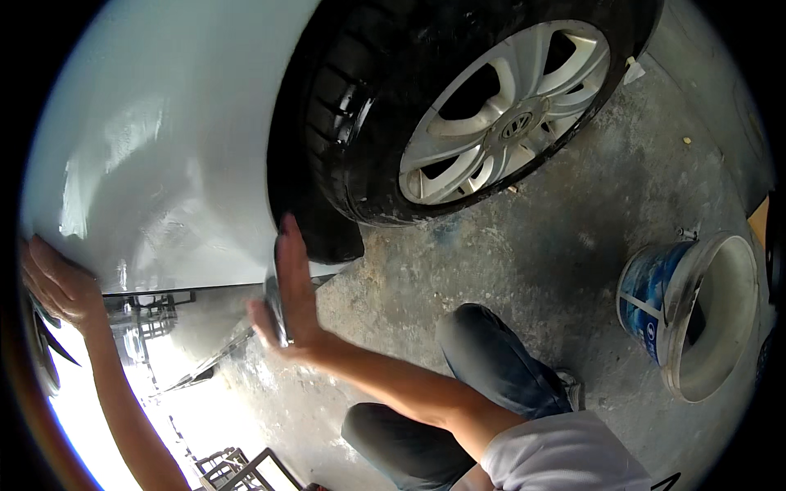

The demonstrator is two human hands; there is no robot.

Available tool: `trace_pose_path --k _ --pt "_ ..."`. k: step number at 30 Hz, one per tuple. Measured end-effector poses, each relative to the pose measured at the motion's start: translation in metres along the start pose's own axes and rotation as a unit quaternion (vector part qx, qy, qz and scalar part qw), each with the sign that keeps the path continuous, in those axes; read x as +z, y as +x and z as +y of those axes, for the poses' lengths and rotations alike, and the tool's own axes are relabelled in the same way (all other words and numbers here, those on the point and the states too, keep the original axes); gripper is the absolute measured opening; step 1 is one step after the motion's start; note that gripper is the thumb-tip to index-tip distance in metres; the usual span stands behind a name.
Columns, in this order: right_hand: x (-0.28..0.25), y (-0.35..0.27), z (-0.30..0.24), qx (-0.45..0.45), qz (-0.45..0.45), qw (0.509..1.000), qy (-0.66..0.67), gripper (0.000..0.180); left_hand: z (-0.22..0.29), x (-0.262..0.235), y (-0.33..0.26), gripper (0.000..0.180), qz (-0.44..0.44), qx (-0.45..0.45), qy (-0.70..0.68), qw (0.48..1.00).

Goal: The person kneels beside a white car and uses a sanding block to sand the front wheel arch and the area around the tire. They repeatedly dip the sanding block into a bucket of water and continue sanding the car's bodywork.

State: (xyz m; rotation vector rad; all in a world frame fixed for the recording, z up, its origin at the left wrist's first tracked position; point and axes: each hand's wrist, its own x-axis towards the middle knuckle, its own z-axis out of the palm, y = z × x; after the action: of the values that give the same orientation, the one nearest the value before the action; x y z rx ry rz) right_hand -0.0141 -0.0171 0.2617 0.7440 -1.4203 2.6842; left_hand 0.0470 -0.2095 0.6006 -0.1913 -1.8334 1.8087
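Observation:
The silver-white car body panel [188, 147] fills the upper left, its surface shiny with reflections. My left hand [64, 282] lies against the panel's lower edge at the far left, fingers stretched out and nothing visible in them. Near the wheel arch, my right hand [295, 299] is upright, partly blurred, with the thumb apart from the fingers. A thin, dark grey flat piece [278, 311] sits between thumb and palm; its exact kind is unclear. The right fingertips are close to the black wheel arch liner [315, 221].
A black tyre [352, 155] with a silver alloy wheel [516, 127] stands above centre. At the right, a blue-and-white plastic bucket [688, 319] rests tilted in view on the stained concrete floor [524, 254]. My bent knees [499, 360] are below. Dark metal frames [246, 470] stand in bright light at the lower left.

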Motion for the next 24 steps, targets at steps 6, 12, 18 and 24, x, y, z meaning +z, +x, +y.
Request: trace_pose_path --k 6,12,18,24 --pt "-0.042 -0.084 0.075 0.033 -0.105 0.978 -0.177 0.090 0.043 -0.024 0.051 0.061 -0.013 -0.185 -0.106 0.977" --pt "0.007 0.072 -0.056 0.010 0.045 0.996 -0.077 0.103 0.076 -0.050 0.100 0.058 0.008 -0.199 -0.173 0.964" --pt "-0.041 0.228 -0.121 -0.037 0.155 0.985 0.063 0.104 0.075 -0.056 0.096 0.062 -0.025 -0.262 -0.160 0.951" --pt "-0.017 0.090 -0.054 -0.057 -0.041 0.978 -0.195 0.107 0.082 -0.055 0.109 0.063 -0.021 -0.268 -0.178 0.947"
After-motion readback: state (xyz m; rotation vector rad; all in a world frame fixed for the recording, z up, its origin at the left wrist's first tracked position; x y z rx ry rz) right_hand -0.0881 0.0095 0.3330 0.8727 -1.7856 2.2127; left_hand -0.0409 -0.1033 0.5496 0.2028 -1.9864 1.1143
